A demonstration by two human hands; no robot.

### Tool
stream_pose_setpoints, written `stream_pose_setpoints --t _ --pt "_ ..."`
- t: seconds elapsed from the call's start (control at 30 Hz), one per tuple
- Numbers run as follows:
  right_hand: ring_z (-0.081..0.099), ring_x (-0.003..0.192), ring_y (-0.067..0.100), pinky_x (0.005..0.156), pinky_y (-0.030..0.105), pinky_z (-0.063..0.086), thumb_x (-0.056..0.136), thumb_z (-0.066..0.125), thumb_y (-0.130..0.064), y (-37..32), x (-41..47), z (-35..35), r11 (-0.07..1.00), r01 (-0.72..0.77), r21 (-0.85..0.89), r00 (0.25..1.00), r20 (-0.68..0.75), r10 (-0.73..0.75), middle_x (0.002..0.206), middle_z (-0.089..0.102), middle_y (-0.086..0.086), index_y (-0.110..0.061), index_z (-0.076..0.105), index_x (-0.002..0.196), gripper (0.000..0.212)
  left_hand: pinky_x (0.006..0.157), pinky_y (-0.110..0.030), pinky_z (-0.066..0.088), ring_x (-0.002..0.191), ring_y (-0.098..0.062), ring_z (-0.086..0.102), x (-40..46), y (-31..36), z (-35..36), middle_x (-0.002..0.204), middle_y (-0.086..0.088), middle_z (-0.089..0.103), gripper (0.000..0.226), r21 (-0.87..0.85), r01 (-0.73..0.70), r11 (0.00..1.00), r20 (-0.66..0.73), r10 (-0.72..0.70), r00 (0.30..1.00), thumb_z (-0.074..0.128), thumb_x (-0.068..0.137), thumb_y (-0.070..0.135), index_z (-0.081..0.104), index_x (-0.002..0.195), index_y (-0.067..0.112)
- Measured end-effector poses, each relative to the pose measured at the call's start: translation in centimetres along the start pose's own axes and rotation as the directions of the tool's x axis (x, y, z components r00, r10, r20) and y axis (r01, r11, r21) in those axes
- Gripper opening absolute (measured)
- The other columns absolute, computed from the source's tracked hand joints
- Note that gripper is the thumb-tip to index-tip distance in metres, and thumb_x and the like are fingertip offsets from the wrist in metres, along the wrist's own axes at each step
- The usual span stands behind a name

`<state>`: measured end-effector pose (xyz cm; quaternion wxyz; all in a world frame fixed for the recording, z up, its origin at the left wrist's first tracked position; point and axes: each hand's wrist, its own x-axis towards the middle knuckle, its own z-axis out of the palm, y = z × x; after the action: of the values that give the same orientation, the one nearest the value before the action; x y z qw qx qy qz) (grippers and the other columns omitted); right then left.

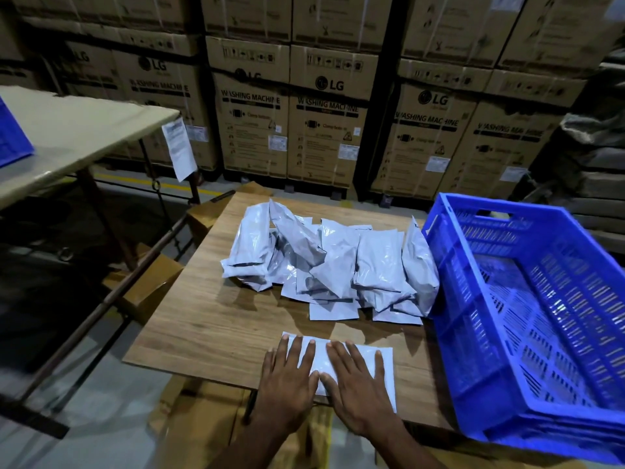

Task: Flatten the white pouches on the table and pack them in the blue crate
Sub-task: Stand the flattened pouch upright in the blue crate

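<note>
Pouch under work: one, white, lying flat at the near edge of the table, its near right corner at or just past that edge. Left hand and right hand: two, side by side, fingers straight and spread, palms pressing down on the pouch; neither grip is curled round anything.

Risk, as judged: a push toward the body could slide the pouch off the near edge; trapped air may puff it back up once the palms lift, so it would not stack flat.

Pouch heap: white, crumpled, overlapping, mid-table to the far edge; roughly a dozen, exact count not possible as they hide each other. The rightmost leans on the crate wall and may topple if the crate is jogged.

Blue crate: one at the right edge, overhanging the near right corner, no pouches visible inside; a knock could tip it.

Cartons: stacked rows beyond.
</note>
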<state>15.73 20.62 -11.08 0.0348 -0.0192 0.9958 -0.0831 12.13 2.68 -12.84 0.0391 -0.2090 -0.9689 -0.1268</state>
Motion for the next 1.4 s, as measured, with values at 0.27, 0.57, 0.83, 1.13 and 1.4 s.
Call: stream_pose_setpoints --t 0.27,0.57,0.83,1.13,1.4 --pt "0.024 0.148 0.016 0.111 0.056 0.011 0.101 0.024 -0.065 3.0 -1.6 -0.2 0.994 -0.071 -0.086 0.996 0.047 0.075 0.161 0.03 -0.013 -0.037 0.033 0.153 0.06 0.108 -0.053 0.029 0.136 -0.037 0.051 -0.3 0.0 -0.2 0.147 -0.01 0.055 0.057 -0.012 -0.018 1.0 -0.025 0.018 1.0 0.043 0.095 0.047 0.058 0.143 0.022" --pt "-0.033 0.146 0.018 0.115 0.06 -0.013 0.098 0.005 -0.069 3.6 -1.7 -1.0 0.993 -0.104 -0.053 0.986 0.122 0.109 0.155 -0.038 -0.018 -0.048 -0.019 0.151 0.062 0.108 -0.058 0.039 0.142 -0.033 0.044 -0.2 -0.3 -0.3 0.156 -0.003 0.046 0.06 0.029 0.031 0.999 0.104 -0.034 0.994 0.035 0.098 0.055 0.041 0.152 0.029" --pt "0.031 0.147 0.031 0.11 0.061 0.015 0.102 0.024 -0.04 -0.5 -1.1 -2.2 0.995 0.04 -0.088 0.985 0.173 -0.025 0.161 0.032 0.0 -0.019 0.044 0.149 0.055 0.112 -0.059 0.032 0.143 -0.039 0.041 0.3 0.1 -0.9 0.152 -0.012 0.049 0.06 0.033 0.01 0.999 0.098 -0.013 0.995 0.034 0.097 0.048 0.05 0.148 0.019" --pt "-0.016 0.152 0.02 0.113 0.067 -0.006 0.09 -0.017 -0.061 -0.9 -0.5 -0.7 0.998 -0.056 0.001 0.993 0.102 0.056 0.163 -0.013 -0.021 -0.05 -0.014 0.152 0.063 0.113 -0.045 0.038 0.137 -0.032 0.051 0.3 1.1 -0.6 0.147 -0.009 0.056 0.059 -0.022 0.035 0.999 0.123 -0.032 0.992 0.026 0.104 0.044 0.055 0.143 0.01" --pt "0.018 0.152 0.026 0.109 0.071 0.01 0.104 0.02 -0.051 -0.8 -0.7 0.7 0.995 -0.063 -0.082 0.998 0.001 0.063 0.164 0.021 -0.011 -0.038 0.021 0.157 0.055 0.109 -0.056 0.042 0.145 -0.043 0.037 -0.3 1.0 0.0 0.154 -0.01 0.047 0.06 -0.021 -0.012 1.0 0.049 0.013 0.999 0.03 0.106 0.05 0.048 0.151 0.014"
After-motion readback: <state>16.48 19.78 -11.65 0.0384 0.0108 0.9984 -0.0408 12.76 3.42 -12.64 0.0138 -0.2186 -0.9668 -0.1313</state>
